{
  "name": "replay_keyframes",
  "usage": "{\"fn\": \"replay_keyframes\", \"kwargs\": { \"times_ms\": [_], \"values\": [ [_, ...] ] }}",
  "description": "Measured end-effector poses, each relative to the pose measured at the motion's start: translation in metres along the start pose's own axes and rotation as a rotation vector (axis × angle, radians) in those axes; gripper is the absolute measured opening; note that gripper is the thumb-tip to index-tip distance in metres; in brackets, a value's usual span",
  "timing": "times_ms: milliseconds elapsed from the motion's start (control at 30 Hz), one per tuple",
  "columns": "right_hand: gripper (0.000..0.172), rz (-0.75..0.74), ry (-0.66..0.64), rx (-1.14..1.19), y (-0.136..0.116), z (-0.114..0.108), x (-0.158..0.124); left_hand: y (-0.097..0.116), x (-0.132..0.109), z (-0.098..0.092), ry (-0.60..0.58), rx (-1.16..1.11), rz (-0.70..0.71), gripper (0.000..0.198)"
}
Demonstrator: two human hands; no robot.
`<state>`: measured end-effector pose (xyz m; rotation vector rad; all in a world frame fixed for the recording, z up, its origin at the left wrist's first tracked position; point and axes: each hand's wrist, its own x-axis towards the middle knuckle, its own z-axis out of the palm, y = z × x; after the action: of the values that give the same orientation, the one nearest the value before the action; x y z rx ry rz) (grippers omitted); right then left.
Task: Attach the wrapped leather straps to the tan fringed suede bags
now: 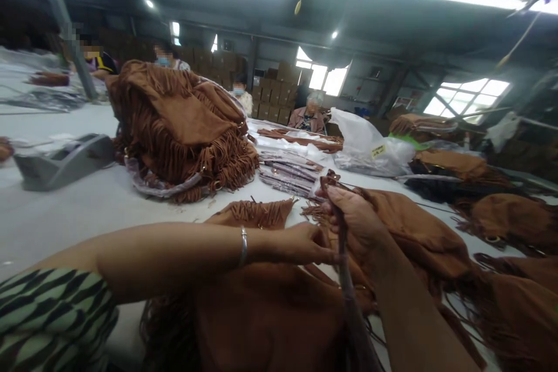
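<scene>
A dark brown strap (344,270), which looks wrapped in clear plastic, is gripped in my right hand (360,218), its upper end poking out above the thumb. My left hand (307,243) reaches across from the left, fingertips pinched against the same strap just below the right hand. Under both arms lies a brown fringed bag (270,308) close to me, its lower part dark. Another brown bag (414,226) rests on the table just beyond my right wrist. A small fringed brown piece (257,213) shows behind my left forearm.
A pile of fringed brown bags (183,122) stands on the left beside a grey tape dispenser (65,160). Several plastic-wrapped straps (292,173) lie mid-table, near a white plastic bag (370,148). More brown bags (514,221) lie at the right. Several people sit farther back, before stacked cartons (272,93).
</scene>
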<state>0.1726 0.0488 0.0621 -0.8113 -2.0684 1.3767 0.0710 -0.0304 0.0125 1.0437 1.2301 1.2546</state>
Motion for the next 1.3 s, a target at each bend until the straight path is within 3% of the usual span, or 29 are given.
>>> {"fn": "replay_keyframes", "kwargs": {
  "times_ms": [100, 233, 433, 567, 700, 800, 933, 1033, 1100, 1300],
  "values": [
    [0.031, 0.029, 0.031, -0.121, 0.032, 0.001, 0.023, 0.011, 0.017, -0.046, 0.144, 0.434, 0.026, 0.02],
    [0.022, 0.008, 0.089, -0.321, 0.073, 0.014, 0.049, 0.016, 0.062, -0.09, 0.276, 0.728, -0.033, 0.015],
    [0.019, 0.018, 0.132, -0.474, 0.108, 0.024, 0.064, -0.005, 0.128, -0.114, 0.126, 0.871, -0.235, 0.024],
    [0.023, 0.006, 0.123, -0.465, 0.122, 0.02, 0.07, -0.019, 0.143, -0.121, 0.049, 0.777, -0.247, 0.021],
    [0.034, -0.045, 0.208, -0.388, 0.118, 0.015, 0.07, -0.02, 0.13, -0.122, -0.044, 0.539, -0.181, 0.02],
    [0.039, -0.136, 0.261, -0.217, 0.103, 0.015, 0.066, -0.013, 0.112, -0.116, -0.136, 0.34, -0.139, 0.032],
    [0.038, -0.209, 0.206, -0.023, 0.087, 0.017, 0.061, 0.002, 0.088, -0.102, -0.284, 0.084, -0.042, 0.04],
    [0.027, -0.209, 0.152, -0.053, 0.084, 0.014, 0.059, 0.012, 0.072, -0.09, -0.346, 0.132, 0.064, 0.037],
    [0.028, -0.219, 0.147, -0.055, 0.084, 0.012, 0.057, 0.014, 0.061, -0.081, -0.281, 0.175, 0.106, 0.038],
    [0.025, -0.219, 0.125, -0.04, 0.081, 0.012, 0.046, 0.009, 0.031, -0.063, 0.098, 0.071, 0.269, 0.048]
  ]
}}
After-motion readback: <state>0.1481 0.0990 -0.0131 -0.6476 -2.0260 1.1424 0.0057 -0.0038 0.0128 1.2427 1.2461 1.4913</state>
